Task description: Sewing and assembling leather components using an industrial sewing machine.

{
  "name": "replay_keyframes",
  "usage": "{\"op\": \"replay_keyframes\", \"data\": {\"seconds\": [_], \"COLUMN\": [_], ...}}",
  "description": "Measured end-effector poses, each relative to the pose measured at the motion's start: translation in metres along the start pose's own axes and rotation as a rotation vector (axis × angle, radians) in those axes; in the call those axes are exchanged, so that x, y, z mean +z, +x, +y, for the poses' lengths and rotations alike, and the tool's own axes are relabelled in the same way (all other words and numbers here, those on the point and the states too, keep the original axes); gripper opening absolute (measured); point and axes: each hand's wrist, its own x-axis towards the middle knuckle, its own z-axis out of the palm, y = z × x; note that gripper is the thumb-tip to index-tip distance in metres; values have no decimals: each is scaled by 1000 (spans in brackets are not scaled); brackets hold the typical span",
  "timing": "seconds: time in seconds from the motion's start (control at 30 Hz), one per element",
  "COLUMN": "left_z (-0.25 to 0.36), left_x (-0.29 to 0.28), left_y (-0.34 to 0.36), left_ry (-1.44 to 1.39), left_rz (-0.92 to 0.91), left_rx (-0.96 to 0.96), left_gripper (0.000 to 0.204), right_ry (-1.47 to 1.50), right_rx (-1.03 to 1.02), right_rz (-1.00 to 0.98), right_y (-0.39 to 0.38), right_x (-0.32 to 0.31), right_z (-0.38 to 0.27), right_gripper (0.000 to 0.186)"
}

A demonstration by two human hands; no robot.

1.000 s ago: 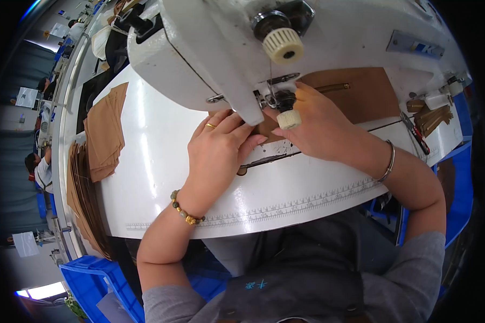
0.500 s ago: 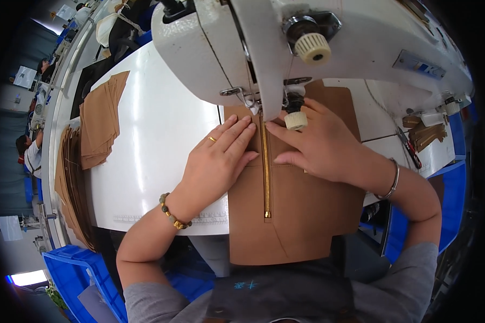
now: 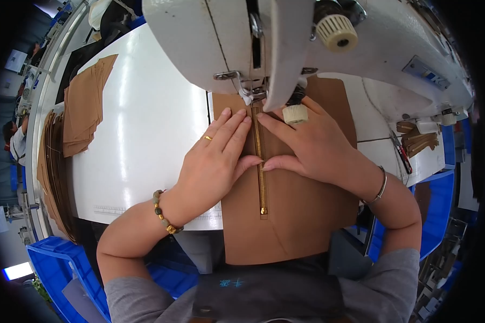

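Pressing brown panel flat, left hand, right hand, blue bin

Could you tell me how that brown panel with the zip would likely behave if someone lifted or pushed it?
The brown panel hangs over the table edge without much droop, so it is probably fairly stiff, not floppy. It looks thin and flat, so likely light. Both the left hand and right hand press it flat beside the zip, suggesting it slides easily on the smooth top.

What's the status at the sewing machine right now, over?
Left hand and right hand flat on brown panel, flanking gold zipper. Panel under sewing machine head. Nothing blocking.
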Motion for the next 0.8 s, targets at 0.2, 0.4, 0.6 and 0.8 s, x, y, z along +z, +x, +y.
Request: {"op": "replay_keyframes", "data": {"seconds": [0.2,0.4,0.6,0.8], "left_z": [0,-1,-4,-9], "left_x": [-4,-12,-14,-16], "left_y": [2,7,9,7], "left_ry": [27,109,153,-52], "left_rz": [-6,-34,-42,-37], "left_rx": [27,57,76,4], "left_gripper": [66,66,68,70], "right_ry": [-31,-117,-298,-115], "right_rx": [-11,-57,35,8], "right_rz": [1,81,152,99], "right_y": [0,4,7,3], "right_x": [1,-1,-2,-5], "right_z": [0,-1,-3,-6], "right_gripper": [66,67,65,71]}}
